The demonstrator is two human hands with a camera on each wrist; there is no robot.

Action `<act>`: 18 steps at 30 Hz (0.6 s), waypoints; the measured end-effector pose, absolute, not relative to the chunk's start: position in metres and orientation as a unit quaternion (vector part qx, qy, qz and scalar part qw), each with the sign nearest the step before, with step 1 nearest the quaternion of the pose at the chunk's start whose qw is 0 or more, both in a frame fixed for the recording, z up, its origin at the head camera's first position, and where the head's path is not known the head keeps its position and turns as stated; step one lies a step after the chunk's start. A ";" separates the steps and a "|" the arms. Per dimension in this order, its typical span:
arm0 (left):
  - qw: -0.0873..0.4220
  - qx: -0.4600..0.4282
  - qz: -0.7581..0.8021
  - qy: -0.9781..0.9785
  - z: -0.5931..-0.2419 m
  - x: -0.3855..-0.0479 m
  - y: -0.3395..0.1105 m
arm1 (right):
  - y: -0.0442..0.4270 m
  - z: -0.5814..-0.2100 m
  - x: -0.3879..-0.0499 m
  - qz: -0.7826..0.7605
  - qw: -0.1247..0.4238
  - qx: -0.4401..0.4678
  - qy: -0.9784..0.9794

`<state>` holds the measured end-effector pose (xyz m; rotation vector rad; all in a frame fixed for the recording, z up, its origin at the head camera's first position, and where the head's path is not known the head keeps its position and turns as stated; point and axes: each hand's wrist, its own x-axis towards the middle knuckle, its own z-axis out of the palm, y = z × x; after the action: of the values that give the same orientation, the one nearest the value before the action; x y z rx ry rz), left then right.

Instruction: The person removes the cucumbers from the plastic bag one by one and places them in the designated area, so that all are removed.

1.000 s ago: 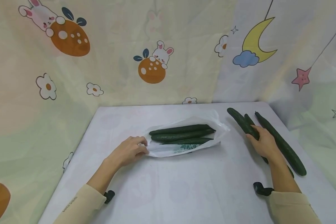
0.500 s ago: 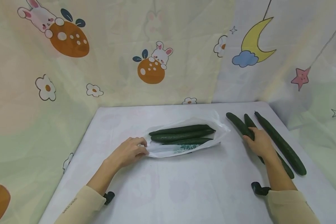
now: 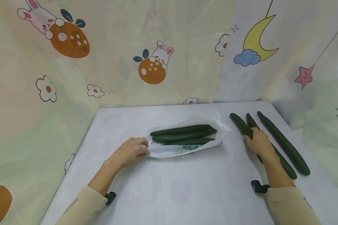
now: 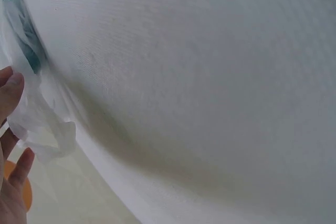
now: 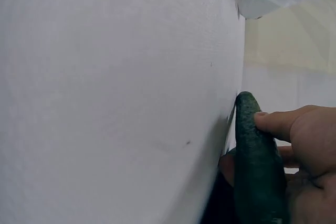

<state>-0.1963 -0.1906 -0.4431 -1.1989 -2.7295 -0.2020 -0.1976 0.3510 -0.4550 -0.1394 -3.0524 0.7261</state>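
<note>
In the head view a white plastic bag [image 3: 169,152] lies mid-table with three cucumbers [image 3: 183,136] in it. My left hand [image 3: 130,152] pinches the bag's left edge; the left wrist view shows the thin plastic [image 4: 39,124] between the fingers of that hand [image 4: 13,124]. To the right, my right hand [image 3: 261,145] grips the leftmost of three loose cucumbers [image 3: 240,123], thumb on its left side. In the right wrist view this cucumber [image 5: 254,166] stands in the grip of my hand [image 5: 310,150]. The middle cucumber [image 3: 284,162] is partly hidden under that hand and forearm.
A third loose cucumber [image 3: 284,143] lies slanted near the right edge of the white table [image 3: 169,193]. Behind and beside the table hangs a printed cloth [image 3: 115,56] with rabbits, flowers and a moon.
My right hand has shifted a little left and toward me with the gripped cucumber. The left hand and the bag have hardly moved.
</note>
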 end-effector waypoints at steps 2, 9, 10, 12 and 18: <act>0.078 -0.400 -0.067 -0.911 -0.443 -0.196 -0.190 | 0.349 -0.456 -0.198 0.226 -0.002 -0.051 -0.973; 0.088 -0.399 -0.070 -0.910 -0.447 -0.196 -0.191 | 0.345 -0.454 -0.195 0.221 0.013 -0.051 -0.974; 0.090 -0.400 -0.072 -0.909 -0.448 -0.196 -0.191 | 0.344 -0.454 -0.195 0.221 0.019 -0.049 -0.974; 0.093 -0.402 -0.075 -0.908 -0.449 -0.196 -0.191 | 0.343 -0.454 -0.193 0.222 0.033 -0.045 -0.973; 0.081 -0.394 -0.104 -0.910 -0.452 -0.196 -0.190 | 0.335 -0.446 -0.187 0.228 0.082 -0.038 -0.969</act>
<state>-0.1961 -0.1901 -0.4524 -1.1774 -2.7186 -0.3117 -0.1875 0.3349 -0.4460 -0.1150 -2.8960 0.6811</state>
